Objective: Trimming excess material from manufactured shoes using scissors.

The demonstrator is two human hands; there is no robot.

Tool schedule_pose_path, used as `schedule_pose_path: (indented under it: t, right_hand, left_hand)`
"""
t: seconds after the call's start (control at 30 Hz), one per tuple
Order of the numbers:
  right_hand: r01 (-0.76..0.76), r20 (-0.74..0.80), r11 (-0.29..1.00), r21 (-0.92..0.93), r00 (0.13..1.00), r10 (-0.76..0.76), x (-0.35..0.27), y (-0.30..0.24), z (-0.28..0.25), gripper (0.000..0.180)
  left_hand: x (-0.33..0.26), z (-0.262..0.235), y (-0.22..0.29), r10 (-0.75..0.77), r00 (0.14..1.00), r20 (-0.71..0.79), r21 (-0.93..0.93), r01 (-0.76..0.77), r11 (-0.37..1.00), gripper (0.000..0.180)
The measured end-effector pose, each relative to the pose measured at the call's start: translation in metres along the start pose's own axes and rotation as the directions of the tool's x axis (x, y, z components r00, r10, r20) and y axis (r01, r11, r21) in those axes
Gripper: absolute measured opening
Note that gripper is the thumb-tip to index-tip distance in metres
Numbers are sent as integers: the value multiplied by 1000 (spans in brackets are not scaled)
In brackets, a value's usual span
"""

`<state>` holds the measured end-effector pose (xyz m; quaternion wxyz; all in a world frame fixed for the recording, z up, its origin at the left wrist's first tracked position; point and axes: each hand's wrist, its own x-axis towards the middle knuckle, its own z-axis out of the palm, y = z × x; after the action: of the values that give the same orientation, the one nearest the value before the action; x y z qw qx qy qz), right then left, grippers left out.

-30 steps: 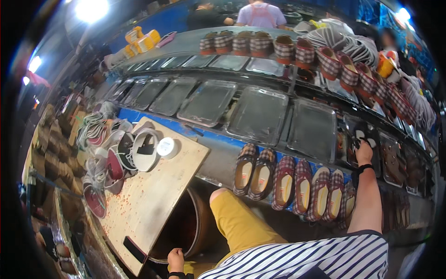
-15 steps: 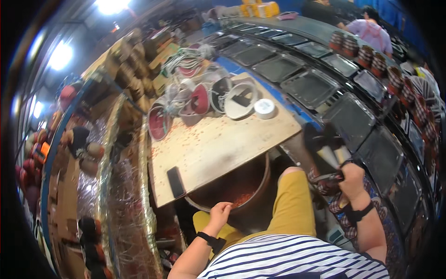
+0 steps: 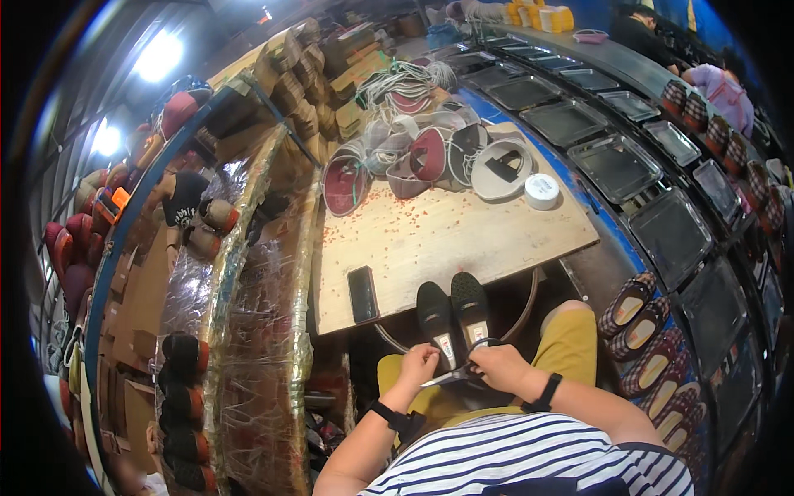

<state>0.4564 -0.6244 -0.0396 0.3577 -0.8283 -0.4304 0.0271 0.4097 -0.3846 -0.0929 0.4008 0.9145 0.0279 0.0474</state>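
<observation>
A pair of black slip-on shoes (image 3: 434, 312) with pale insoles lies toes away from me, over the near edge of the wooden board (image 3: 463, 236). My right hand (image 3: 503, 369) is closed around dark-handled scissors (image 3: 447, 379), whose metal blade points left below the heels. It also sits against the right shoe's heel. Beside the left shoe's heel, my left hand (image 3: 419, 364) is closed with fingertips pinched together; what lies between them is too small to make out. Beneath the shoes, the round basin (image 3: 529, 302) is mostly covered.
A black phone (image 3: 362, 295) lies at the board's near left corner. Fabric shoe pieces (image 3: 426, 153), cords and a white round tub (image 3: 542, 191) stand farther back, amid reddish scraps. Checkered shoes (image 3: 633, 306) line the right side by dark trays (image 3: 670, 231). A plastic-wrapped rack (image 3: 265, 331) stands left.
My right hand has brought the black shoes from the right side to in front of me. My left hand has moved slightly up and right, beside their heels. The view has shifted too.
</observation>
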Motion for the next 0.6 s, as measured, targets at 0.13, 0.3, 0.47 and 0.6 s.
schedule_pose_path:
  t: [0.13,0.3,0.47,0.6]
  right_hand:
    - [-95,-72,994,55,992,99,-16,-14,-30,22]
    - [-242,-132,965,104,958,255,-26,-11,-44,30]
    - [-368,-281,911,186,869,408,-34,-2,-53,34]
    - [-521,-126,784,337,800,587,-28,-11,-56,47]
  left_hand:
    - [39,0,33,-188,972,139,-75,199,977,31]
    - [66,48,49,-158,981,111,380,105,919,43]
    - [51,26,31,-40,998,40,268,27,963,31]
    - [13,-3,38,-417,894,167,-695,407,593,20]
